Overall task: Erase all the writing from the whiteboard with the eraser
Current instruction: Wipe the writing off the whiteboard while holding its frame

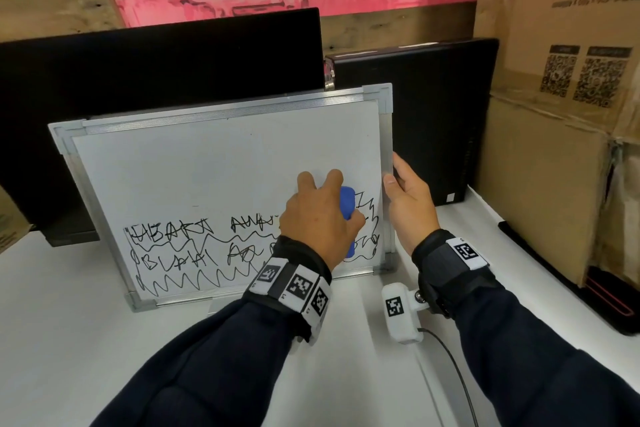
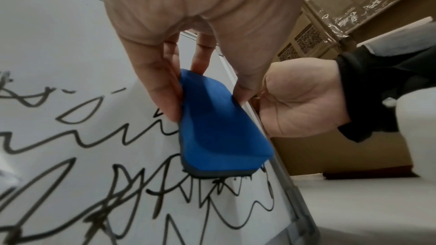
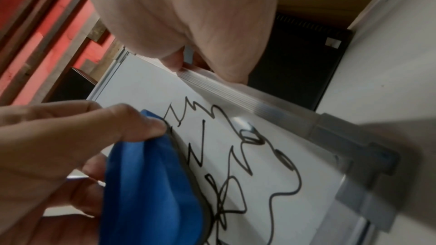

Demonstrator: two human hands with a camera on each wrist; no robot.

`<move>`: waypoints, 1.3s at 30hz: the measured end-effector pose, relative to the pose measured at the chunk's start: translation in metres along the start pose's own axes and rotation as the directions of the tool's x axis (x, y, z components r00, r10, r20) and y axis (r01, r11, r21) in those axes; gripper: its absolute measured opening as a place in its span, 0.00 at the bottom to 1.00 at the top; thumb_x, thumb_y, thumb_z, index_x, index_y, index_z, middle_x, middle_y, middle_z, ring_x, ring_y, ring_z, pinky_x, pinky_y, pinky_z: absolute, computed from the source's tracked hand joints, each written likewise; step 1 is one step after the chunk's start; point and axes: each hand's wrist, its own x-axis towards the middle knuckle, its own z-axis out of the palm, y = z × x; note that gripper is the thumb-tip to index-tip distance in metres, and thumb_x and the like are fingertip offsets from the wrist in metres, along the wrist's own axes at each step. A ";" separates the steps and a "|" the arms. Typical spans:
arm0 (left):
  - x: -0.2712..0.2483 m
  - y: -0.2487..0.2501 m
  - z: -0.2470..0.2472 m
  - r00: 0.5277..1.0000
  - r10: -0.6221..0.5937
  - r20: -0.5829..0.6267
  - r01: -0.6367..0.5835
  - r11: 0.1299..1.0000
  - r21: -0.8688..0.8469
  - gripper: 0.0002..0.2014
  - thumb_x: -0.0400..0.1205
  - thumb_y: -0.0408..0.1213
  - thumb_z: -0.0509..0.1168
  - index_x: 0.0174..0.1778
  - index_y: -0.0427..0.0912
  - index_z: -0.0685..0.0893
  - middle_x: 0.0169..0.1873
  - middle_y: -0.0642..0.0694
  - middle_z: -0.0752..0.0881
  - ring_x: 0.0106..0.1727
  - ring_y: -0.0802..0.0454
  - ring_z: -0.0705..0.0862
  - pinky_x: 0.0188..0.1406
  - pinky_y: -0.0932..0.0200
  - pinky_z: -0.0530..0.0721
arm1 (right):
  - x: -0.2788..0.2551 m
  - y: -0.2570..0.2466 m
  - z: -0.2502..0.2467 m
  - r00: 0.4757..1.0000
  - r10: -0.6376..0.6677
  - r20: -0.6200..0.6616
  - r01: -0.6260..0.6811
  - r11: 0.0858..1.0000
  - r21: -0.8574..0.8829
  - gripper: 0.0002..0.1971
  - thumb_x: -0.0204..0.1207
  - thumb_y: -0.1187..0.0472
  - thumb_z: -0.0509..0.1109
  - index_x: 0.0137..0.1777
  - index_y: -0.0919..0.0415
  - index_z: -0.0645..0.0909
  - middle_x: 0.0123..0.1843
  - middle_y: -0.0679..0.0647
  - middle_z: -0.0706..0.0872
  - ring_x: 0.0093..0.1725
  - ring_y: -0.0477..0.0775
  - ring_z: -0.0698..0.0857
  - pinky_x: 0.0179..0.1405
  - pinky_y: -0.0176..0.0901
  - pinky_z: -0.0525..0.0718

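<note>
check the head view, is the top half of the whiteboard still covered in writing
No, the upper part of the whiteboard is bare white; the writing fills only its lower part.

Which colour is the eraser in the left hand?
Blue eraser, with a dark grey felt underside; the left wrist view shows it best.

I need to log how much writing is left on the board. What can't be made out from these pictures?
- Head view: the left hand and eraser cover part of the writing.
- Left wrist view: the whiteboard is cut off by the left edge.
- Right wrist view: the right hand hides its grip on the frame.
- The words are illegible.
</note>
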 end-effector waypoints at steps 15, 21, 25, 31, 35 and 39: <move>-0.001 0.019 0.012 0.996 0.056 0.072 -0.061 0.996 0.072 0.21 0.81 0.58 0.66 0.62 0.50 0.71 0.52 0.46 0.66 0.39 0.44 0.74 0.35 0.52 0.77 | -0.004 -0.005 -0.002 1.000 0.019 0.013 -0.019 1.000 0.018 0.22 0.91 0.61 0.55 0.82 0.48 0.70 0.74 0.43 0.81 0.73 0.44 0.80 0.75 0.52 0.79; 0.001 0.027 0.015 0.996 0.048 0.071 -0.054 0.995 0.079 0.21 0.82 0.56 0.66 0.64 0.51 0.69 0.54 0.45 0.66 0.40 0.44 0.75 0.36 0.52 0.78 | -0.006 -0.009 -0.002 0.999 0.028 0.022 -0.029 0.999 0.025 0.21 0.91 0.61 0.55 0.82 0.46 0.70 0.73 0.42 0.82 0.71 0.42 0.81 0.73 0.46 0.79; 0.001 0.033 0.018 0.994 0.037 0.101 -0.047 0.994 0.098 0.22 0.82 0.57 0.67 0.64 0.52 0.69 0.54 0.44 0.66 0.40 0.44 0.74 0.37 0.53 0.77 | -0.007 -0.011 -0.003 0.999 0.033 0.024 -0.034 0.999 0.037 0.22 0.91 0.61 0.55 0.82 0.46 0.70 0.73 0.42 0.82 0.71 0.41 0.81 0.72 0.43 0.80; 0.000 0.028 0.020 0.983 0.128 0.133 -0.142 0.985 0.096 0.21 0.81 0.57 0.68 0.62 0.51 0.70 0.54 0.45 0.68 0.39 0.45 0.76 0.36 0.54 0.77 | -0.006 -0.008 -0.003 0.999 0.051 0.018 -0.052 0.998 0.032 0.21 0.91 0.59 0.56 0.82 0.46 0.70 0.74 0.44 0.81 0.72 0.46 0.81 0.73 0.50 0.81; -0.002 0.022 0.014 0.988 0.122 0.089 -0.126 0.991 0.040 0.21 0.81 0.57 0.67 0.61 0.51 0.70 0.52 0.47 0.66 0.41 0.44 0.77 0.36 0.53 0.76 | -0.008 -0.014 -0.005 0.998 0.048 0.037 -0.050 0.997 0.059 0.20 0.91 0.62 0.56 0.80 0.49 0.73 0.70 0.43 0.85 0.67 0.40 0.84 0.66 0.36 0.83; -0.002 0.003 0.001 0.998 0.066 0.000 -0.066 0.996 -0.053 0.22 0.80 0.57 0.69 0.63 0.50 0.72 0.53 0.48 0.69 0.42 0.43 0.77 0.38 0.51 0.76 | -0.008 -0.016 -0.010 0.998 0.015 0.059 -0.017 1.000 0.023 0.19 0.90 0.62 0.56 0.77 0.50 0.76 0.67 0.42 0.86 0.65 0.39 0.85 0.63 0.36 0.83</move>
